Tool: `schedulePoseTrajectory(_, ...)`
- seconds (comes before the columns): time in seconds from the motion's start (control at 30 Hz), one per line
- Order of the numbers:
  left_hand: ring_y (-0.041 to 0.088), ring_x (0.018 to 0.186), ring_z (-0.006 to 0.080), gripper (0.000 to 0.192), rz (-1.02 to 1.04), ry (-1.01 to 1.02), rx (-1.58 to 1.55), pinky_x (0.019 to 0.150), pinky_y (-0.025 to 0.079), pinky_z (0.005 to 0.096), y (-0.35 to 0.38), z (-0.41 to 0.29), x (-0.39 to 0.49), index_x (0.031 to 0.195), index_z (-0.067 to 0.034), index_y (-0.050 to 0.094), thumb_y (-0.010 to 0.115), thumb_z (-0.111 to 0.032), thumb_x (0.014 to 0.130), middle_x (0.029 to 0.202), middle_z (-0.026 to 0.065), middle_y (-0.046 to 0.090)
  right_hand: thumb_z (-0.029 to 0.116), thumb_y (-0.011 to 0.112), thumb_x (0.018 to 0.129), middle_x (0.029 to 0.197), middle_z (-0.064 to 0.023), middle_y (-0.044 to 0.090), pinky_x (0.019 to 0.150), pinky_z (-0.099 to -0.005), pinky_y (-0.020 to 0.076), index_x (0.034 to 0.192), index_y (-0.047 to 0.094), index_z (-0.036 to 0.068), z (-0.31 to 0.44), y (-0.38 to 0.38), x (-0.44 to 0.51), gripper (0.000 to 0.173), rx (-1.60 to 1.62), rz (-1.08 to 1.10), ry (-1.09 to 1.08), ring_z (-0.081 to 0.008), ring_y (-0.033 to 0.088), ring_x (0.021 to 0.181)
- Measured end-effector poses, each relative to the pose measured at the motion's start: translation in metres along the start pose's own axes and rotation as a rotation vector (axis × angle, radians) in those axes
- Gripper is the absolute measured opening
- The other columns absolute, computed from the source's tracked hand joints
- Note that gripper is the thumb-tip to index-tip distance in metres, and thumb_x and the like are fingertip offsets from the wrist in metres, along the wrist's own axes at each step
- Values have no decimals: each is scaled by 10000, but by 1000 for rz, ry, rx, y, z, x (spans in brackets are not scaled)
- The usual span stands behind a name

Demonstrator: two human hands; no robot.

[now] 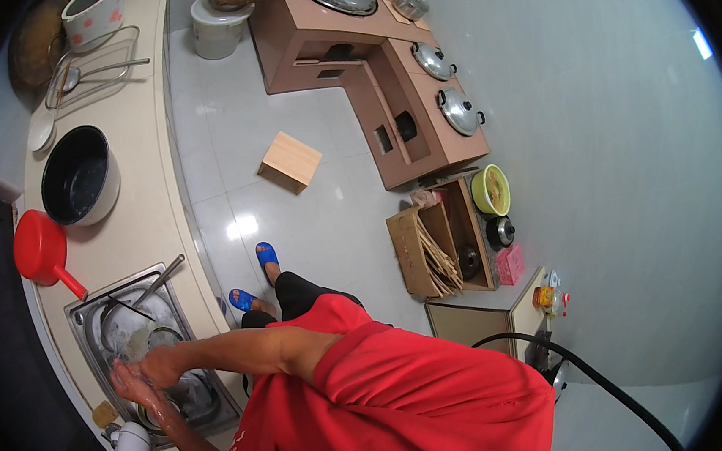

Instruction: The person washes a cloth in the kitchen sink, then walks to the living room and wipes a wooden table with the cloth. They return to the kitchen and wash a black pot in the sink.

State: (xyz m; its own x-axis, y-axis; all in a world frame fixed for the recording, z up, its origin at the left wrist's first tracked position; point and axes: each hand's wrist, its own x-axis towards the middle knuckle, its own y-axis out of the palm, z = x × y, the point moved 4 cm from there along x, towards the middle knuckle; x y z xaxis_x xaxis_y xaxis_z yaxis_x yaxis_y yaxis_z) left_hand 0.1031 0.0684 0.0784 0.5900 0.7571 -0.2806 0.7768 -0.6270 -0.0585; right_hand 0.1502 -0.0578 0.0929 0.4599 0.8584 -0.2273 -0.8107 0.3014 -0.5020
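Observation:
Both hands meet over a stainless steel double sink (168,285). My left hand (133,383), wet, is turned up beneath my right hand (162,366), whose fingers are curled in against it. Whether anything is between them cannot be seen. Just beyond them, the far basin holds foamy water (129,329), where a metal-handled utensil (162,280) leans on the rim. A round dish (165,335) shows at the edge of the foam. Under my left wrist, another round vessel (171,411) sits partly hidden in the nearer basin.
A faucet with a white body (133,448) and a sponge (104,413) are beside the sink. Along the counter stand a red dipper (40,247), a black-lined pot (77,178) and a wire rack (94,68). A wooden stool (290,161) is on the floor behind; a brick-coloured stove (360,54) lies farther off.

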Motion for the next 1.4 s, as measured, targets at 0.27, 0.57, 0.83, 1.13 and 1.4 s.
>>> schedulePoseTrajectory(0.27, 568, 738, 109, 266, 5, -351, -144, 620, 463, 284, -32, 36, -4, 1000, -83, 625, 675, -344, 991, 893, -7, 600, 301, 679, 829, 943, -202, 739, 724, -494, 566, 1112, 639, 10, 13, 2, -18, 407, -116, -74, 41, -393, 733, 868)
schedulePoseTrajectory(0.57, 523, 1291, 228, 543, 276, -149, -275, 1163, 345, 367, -51, -1, -25, 1397, 38, 532, 598, -365, 1038, 1394, 115, 562, 404, 750, 777, 826, -180, 728, 666, -457, 581, 1079, 650, -37, 15, -12, -18, 543, 180, 39, 64, -310, 742, 783)
schedulePoseTrajectory(0.83, 366, 1472, 325, 770, 630, -240, -1093, 1220, 323, 466, -13, -13, -46, 1552, 37, 286, 511, -492, 1039, 1595, 181, 360, 345, 595, 918, 945, -181, 697, 681, -444, 589, 1316, 509, -23, 79, -42, -67, 549, 1439, 392, 105, -274, 715, 785)
schedulePoseTrajectory(1.13, 524, 680, 123, 518, 812, -204, -895, 1062, 491, 458, 4, -52, -41, 1541, -79, 344, 499, -253, 1077, 867, 33, 530, 171, 636, 911, 870, -159, 684, 605, -379, 577, 1145, 549, 50, 78, -49, -72, 278, 1524, 415, 137, -279, 732, 765)
schedulePoseTrajectory(1.4, 516, 674, 102, 295, 248, -190, -154, 851, 541, 313, -25, 3, -5, 1311, -63, 570, 560, -149, 1029, 848, 19, 549, 154, 703, 820, 836, -184, 700, 614, -428, 550, 992, 622, 22, 10, 19, 7, 232, 578, -201, -339, -317, 706, 723)
